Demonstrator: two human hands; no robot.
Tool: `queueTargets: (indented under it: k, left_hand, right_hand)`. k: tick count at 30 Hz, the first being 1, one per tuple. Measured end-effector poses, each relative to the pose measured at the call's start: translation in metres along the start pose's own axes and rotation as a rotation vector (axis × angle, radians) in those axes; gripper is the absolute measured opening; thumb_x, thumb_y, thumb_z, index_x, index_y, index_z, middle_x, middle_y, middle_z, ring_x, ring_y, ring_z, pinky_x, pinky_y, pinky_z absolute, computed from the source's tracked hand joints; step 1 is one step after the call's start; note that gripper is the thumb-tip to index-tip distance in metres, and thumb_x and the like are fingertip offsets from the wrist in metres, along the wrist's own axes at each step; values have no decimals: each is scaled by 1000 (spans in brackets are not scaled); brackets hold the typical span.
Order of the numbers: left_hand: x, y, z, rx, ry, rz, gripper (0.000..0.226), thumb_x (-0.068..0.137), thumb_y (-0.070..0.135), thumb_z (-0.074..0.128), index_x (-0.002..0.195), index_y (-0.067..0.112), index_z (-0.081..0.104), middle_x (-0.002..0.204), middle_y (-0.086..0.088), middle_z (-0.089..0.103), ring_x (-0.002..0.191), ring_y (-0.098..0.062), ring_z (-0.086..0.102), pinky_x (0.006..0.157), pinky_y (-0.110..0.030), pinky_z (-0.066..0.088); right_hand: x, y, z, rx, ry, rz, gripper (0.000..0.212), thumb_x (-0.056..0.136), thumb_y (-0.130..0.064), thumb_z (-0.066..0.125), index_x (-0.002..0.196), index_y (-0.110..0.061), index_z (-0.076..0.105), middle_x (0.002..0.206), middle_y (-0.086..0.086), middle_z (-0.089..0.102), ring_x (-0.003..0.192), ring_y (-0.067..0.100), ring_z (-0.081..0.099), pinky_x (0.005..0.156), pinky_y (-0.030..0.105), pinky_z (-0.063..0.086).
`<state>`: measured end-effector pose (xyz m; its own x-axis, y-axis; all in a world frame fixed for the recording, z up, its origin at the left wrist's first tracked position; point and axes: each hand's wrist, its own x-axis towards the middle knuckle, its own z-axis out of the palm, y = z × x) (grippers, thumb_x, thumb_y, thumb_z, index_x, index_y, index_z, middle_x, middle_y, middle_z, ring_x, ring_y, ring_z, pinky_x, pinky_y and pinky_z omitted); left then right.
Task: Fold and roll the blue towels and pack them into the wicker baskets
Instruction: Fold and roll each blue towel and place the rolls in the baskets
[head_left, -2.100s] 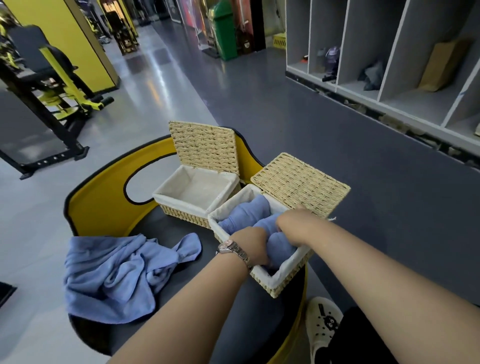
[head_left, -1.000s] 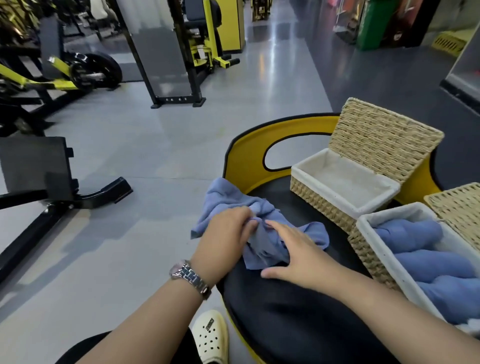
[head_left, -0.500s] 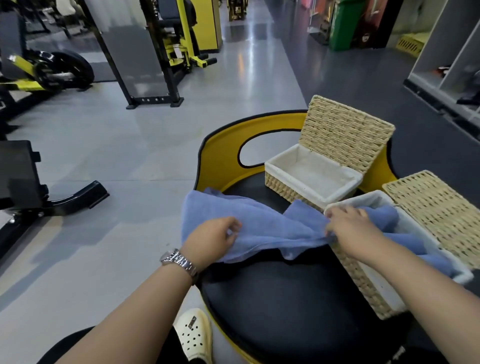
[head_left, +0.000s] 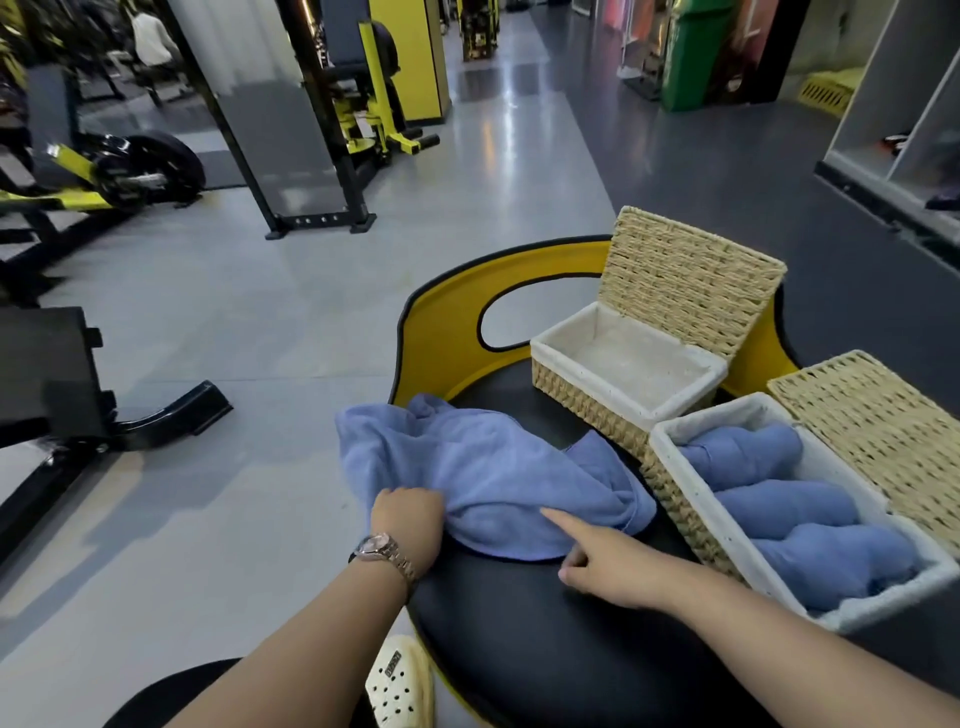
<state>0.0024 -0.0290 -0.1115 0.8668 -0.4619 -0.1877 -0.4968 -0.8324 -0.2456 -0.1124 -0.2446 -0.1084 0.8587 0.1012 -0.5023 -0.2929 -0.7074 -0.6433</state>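
Gym floor, grey, weight machines (head_left: 322, 114) behind; the work sits on a round black padded seat (head_left: 545, 649) with a yellow backrest (head_left: 441, 338).

Change: half a second ago the loose blue towel (head_left: 483, 473) was stretched in the air between both hands, right hand up by the near basket. Now it's laid down on the seat's left edge, bunched, part of it hanging over that edge. Two seconds back both hands were pushing a roll into the near basket, so that roll is done and this is the next towel.

Left hand (head_left: 408, 519): fingers curled into the towel's near-left corner, gripping it at the seat's edge. Right hand (head_left: 613, 566): index finger straight, tip pressing on the towel's near hem, other fingers loosely tucked, nothing held.

My read: the towel is only being spread. No fold or roll started yet; it needs flattening first, and the overhang could let it slide off the seat.

Containers:
- near wicker basket (head_left: 675, 499), right edge of the seat, white liner, lid (head_left: 872, 441) flipped open to the right. Holds three rolled blue towels (head_left: 779, 509) side by side, looks about full.
- far wicker basket (head_left: 576, 395), against the backrest, lid (head_left: 685, 280) standing up. Liner bare, nothing in it. Likely where this towel goes.
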Motion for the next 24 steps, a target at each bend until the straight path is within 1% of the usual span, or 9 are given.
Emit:
queueTargets:
  k: [5,7,9,10,15,18,20,22,24]
  left_hand:
    - [-13,28,-31,-521,89,198,21,89,37,51,78,19,53,74,0,63,73,-22,61,59,-31,41]
    - [-26,46,-45,-932,-277,360,21,90,31,59,73,20,53,68,4,58,63,-13,57,58,-22,43]
    - [-34,57,-53,-1194,-750,465,9,93,28,58,89,22,62,85,4,67,71,-7,66,66,-19,51]
    - [-32,55,-55,-1204,-818,476,13,94,31,57,98,21,65,96,4,70,76,-7,68,69,-20,52]
    - [4,30,-37,-969,1,36,14,91,24,57,104,24,61,103,1,66,92,-15,65,84,-37,54]
    - [8,29,-21,-844,-85,-71,43,88,35,60,126,24,42,117,-8,58,102,-25,60,89,-37,50]
    - [9,33,-14,-853,-106,-80,48,89,33,59,130,21,37,110,-9,63,95,-24,62,83,-36,52]
    - [11,35,-14,-867,-60,-78,39,89,24,59,124,18,43,94,-8,66,84,-22,62,73,-31,49]
    - [13,35,-16,-858,-26,-80,5,88,20,58,90,16,56,70,-1,58,67,-17,54,60,-26,40]
  right_hand:
    - [-1,-13,-5,427,-38,43,37,96,-40,44,133,-39,35,107,3,68,94,18,69,78,26,53]
    - [-2,-15,-5,692,-55,95,34,99,-42,39,132,-43,30,115,8,65,95,22,69,78,34,56]
    - [2,-11,-7,783,127,118,35,97,-26,50,132,-24,44,117,4,63,103,21,63,89,38,53]
    - [4,-7,-9,785,193,137,34,94,-15,56,127,-14,51,114,5,64,105,22,62,94,39,51]
    - [-5,6,-14,504,144,205,36,73,-8,74,105,-16,60,109,5,66,102,21,62,97,39,49]
    - [-11,9,-15,285,71,260,27,71,-16,77,88,-18,56,95,0,63,90,16,59,78,27,48]
    - [-14,10,-17,377,-32,296,19,79,-20,74,80,-16,55,82,0,62,80,14,57,69,26,45]
    - [-15,10,-22,659,-153,330,14,91,-25,61,92,-10,63,98,7,69,97,19,63,87,33,50]
    - [-15,12,-30,920,-110,355,26,99,-20,47,108,-4,65,115,15,67,111,27,62,96,38,48]
